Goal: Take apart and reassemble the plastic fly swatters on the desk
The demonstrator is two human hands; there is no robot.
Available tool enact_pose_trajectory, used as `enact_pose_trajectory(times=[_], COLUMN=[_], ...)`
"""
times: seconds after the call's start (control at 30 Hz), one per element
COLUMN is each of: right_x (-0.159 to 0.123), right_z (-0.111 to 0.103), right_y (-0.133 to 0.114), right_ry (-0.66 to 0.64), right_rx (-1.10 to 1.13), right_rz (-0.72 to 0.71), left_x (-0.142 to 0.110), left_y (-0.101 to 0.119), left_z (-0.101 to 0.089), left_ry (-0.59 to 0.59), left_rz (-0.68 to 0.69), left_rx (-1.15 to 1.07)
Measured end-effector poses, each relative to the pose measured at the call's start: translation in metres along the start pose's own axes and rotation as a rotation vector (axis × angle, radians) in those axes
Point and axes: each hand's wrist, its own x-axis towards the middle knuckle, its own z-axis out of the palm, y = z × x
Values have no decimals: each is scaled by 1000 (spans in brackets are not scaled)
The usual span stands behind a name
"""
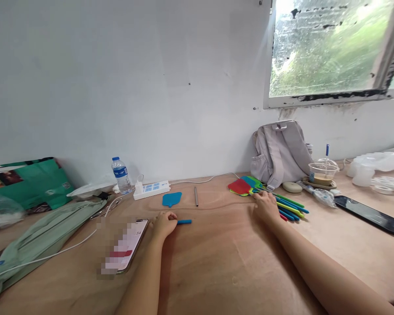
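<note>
My left hand (165,223) rests on the table with its fingers closed round a blue handle (184,222), whose end sticks out to the right. Just beyond it lie a loose blue fly swatter head (171,199) and a thin grey metal rod (196,197). On the right, my right hand (265,205) has its fingers curled down over a pile of fly swatters (240,186). Their red, blue and green heads show left of the hand, and several coloured handles (292,205) stick out to its right. The fingers hide the middle of the pile.
A phone (131,245) lies left of my left arm, near green cloth (46,236). Behind stand a water bottle (120,176) and a power strip (151,190). A backpack (279,153), a drink cup (323,172), a black phone (372,214) and white bottles (364,170) are at the right.
</note>
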Motion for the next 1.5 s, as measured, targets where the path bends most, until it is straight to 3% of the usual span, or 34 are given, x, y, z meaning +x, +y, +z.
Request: enact_pose_trajectory(times=[0.17, 0.23, 0.4, 0.6, 0.77, 1.03, 1.23, 1.37, 1.5], right_x=[-21, -30, -33, -11, -4, -10, -32, -39, -36], right_z=[2, 1, 3, 23, 31, 19, 1, -5, -7], right_y=[-67, -95, -148, -184, -187, -163, -139, -137, -137], right_ry=[-136, -196, -266, -308, -326, -335, -355, -346, -421], right_rx=[315, 431, 498, 395, 396, 537, 659, 746, 748], right_rz=[-503, -618, -576, -423, -355, -286, -363, -398, -394], left_x=[-5, -5, -6, -5, 4, 3, -6, -9, -9], left_y=[5, 6, 8, 7, 4, 7, 17, 21, 21], left_z=[4, 6, 12, 20, 25, 33, 31, 29, 29], left_ry=[-18, -12, 14, 71, 120, 129, 117, 101, 92], left_rz=[70, 78, 79, 109, 161, 250, 325, 336, 318], left_rx=[-4, -9, -32, -98, -214, -327, -361, -375, -386])
